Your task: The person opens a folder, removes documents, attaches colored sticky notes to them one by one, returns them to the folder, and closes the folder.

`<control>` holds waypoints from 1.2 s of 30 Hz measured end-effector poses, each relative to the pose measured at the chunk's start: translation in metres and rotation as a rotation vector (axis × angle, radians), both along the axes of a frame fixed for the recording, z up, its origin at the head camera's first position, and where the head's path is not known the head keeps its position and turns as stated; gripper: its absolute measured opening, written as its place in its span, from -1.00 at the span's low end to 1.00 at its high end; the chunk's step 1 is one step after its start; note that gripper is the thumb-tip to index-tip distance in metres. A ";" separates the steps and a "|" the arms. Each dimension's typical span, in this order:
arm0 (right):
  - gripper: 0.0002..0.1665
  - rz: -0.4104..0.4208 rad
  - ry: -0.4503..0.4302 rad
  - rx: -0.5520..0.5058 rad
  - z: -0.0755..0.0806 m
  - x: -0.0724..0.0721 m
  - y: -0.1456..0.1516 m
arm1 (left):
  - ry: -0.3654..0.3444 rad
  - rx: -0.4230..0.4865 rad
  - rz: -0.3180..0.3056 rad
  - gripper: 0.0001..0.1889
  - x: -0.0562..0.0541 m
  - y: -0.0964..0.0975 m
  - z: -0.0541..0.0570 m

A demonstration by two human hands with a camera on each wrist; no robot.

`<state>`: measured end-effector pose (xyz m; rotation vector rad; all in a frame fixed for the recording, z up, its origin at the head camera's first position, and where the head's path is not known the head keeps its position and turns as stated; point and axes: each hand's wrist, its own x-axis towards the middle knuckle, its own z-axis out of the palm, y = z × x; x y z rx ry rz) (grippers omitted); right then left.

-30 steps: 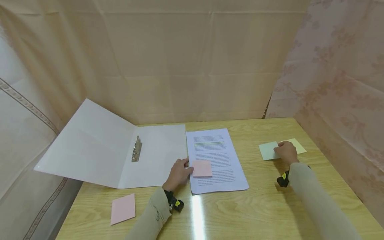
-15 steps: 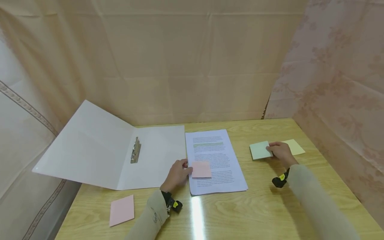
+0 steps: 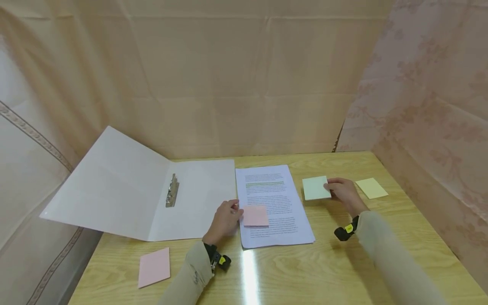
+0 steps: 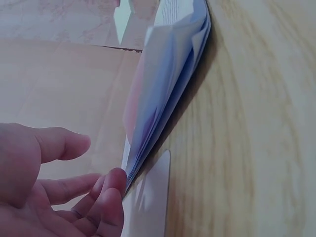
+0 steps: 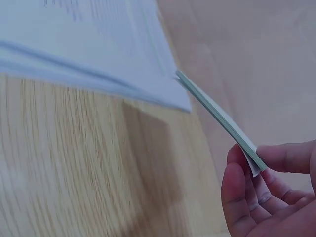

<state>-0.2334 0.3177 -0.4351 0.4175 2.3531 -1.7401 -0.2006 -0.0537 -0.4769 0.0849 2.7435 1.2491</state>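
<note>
My right hand pinches a pale green sticky note pad by its right edge, thumb on one face and fingers on the other. In the right wrist view the pad is seen edge-on above the table. My left hand is beside the left edge of a stack of printed sheets. Its thumb stands apart from loosely bent fingers, which are at the paper's edge with nothing pinched. A pink sticky note lies on the printed text, which has green highlighted lines.
Left of the sheets lies an open white binder with a metal clip, its cover raised. A pink sticky note pad sits at the front left of the wooden table. A yellow sticky note pad lies at the right.
My right hand has lifted the green pad and carried it left, away from the yellow one and closer to the sheets. My left hand has stayed almost in place.
</note>
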 end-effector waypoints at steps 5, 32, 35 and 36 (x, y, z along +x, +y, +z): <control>-0.41 0.005 0.033 -0.077 0.002 0.001 -0.011 | 0.000 0.043 0.032 -0.58 0.002 0.002 0.003; -0.57 0.049 0.110 -0.197 0.017 0.012 -0.108 | 0.131 0.221 0.035 -0.70 0.009 0.016 0.021; -0.59 0.055 0.107 -0.216 0.016 0.013 -0.117 | 0.128 0.236 0.025 -0.68 0.010 0.018 0.021; -0.59 0.061 0.109 -0.225 0.015 0.014 -0.119 | 0.122 0.244 0.023 -0.67 0.010 0.019 0.021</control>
